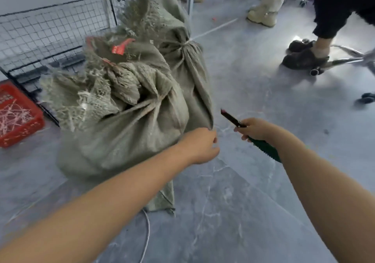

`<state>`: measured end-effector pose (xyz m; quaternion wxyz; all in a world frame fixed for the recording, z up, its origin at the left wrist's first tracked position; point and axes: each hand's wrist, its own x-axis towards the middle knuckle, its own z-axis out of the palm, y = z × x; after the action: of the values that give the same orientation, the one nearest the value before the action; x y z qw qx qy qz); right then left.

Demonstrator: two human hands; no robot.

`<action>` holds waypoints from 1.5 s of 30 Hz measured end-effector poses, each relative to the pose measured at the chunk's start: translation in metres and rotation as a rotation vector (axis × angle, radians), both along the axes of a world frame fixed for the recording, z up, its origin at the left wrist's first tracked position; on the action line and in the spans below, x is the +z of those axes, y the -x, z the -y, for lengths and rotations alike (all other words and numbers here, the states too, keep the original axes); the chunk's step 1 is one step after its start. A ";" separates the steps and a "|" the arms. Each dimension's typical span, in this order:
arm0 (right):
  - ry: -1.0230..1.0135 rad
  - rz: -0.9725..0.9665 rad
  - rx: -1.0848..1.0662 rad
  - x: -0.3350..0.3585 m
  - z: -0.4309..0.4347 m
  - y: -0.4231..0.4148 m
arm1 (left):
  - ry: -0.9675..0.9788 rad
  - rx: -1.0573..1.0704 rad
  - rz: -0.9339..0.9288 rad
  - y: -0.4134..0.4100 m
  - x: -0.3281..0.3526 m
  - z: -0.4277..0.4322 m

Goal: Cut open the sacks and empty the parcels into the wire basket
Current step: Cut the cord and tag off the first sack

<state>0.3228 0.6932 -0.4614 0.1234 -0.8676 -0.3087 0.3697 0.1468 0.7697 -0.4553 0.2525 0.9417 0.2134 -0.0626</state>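
Now we have the grey floor [253,191] filling most of the frame, with the two tied green sacks at centre left: the front sack [125,136] slumped low and the back sack [182,63] standing just behind it, touching. The wire basket [50,31] waits at the upper left, beyond the sacks, and a red crate [26,124] of loose strings sits at the left edge. Our left hand [199,145] has its fingers curled, seemingly pinching a fold at the lower right edge of the back sack. Our right hand [256,129] is wrapped around a knife [231,118], blade pointing up and left, just clear of the cloth. Both necks look bound, so we judge the cutting not yet begun. To do it well, we should pull the cloth taut, cut at the tie [182,45] and not the belly, stroke away from the holding hand, and keep the blade shallow to spare the parcels inside.
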 end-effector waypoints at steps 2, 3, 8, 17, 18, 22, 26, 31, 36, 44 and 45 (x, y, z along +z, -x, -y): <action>0.083 0.031 -0.046 -0.041 0.012 -0.003 | -0.019 -0.030 -0.082 -0.012 -0.024 0.008; 0.097 0.021 -0.078 -0.061 0.018 -0.004 | -0.011 -0.039 -0.123 -0.017 -0.036 0.012; 0.320 0.114 -0.044 -0.132 0.044 0.013 | -0.006 -0.047 -0.263 -0.026 -0.072 0.011; 0.321 0.147 -0.091 -0.155 0.046 0.010 | -0.032 -0.068 -0.377 -0.021 -0.097 0.010; 0.311 0.143 -0.096 -0.156 0.045 0.008 | -0.032 -0.063 -0.366 -0.021 -0.096 0.009; 0.278 0.122 -0.073 -0.154 0.046 0.005 | -0.033 -0.062 -0.359 -0.019 -0.097 0.007; 0.250 0.136 -0.069 -0.153 0.048 0.005 | -0.037 -0.085 -0.346 -0.013 -0.095 0.008; 0.159 0.134 -0.049 -0.135 0.040 0.006 | -0.162 -0.081 -0.263 -0.002 -0.077 0.008; -0.053 -0.182 -0.116 -0.104 0.000 0.018 | -0.461 -0.034 -0.025 0.020 -0.042 -0.002; -0.394 -0.407 0.091 -0.019 -0.084 0.086 | -0.543 0.134 0.255 0.081 -0.010 -0.060; -0.410 -0.394 0.136 -0.016 -0.092 0.095 | -0.556 0.131 0.265 0.092 -0.008 -0.067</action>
<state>0.2281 0.7852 -0.4769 0.3287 -0.7133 -0.4047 0.4683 0.0548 0.8370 -0.4634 0.0146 0.9589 0.2478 0.1376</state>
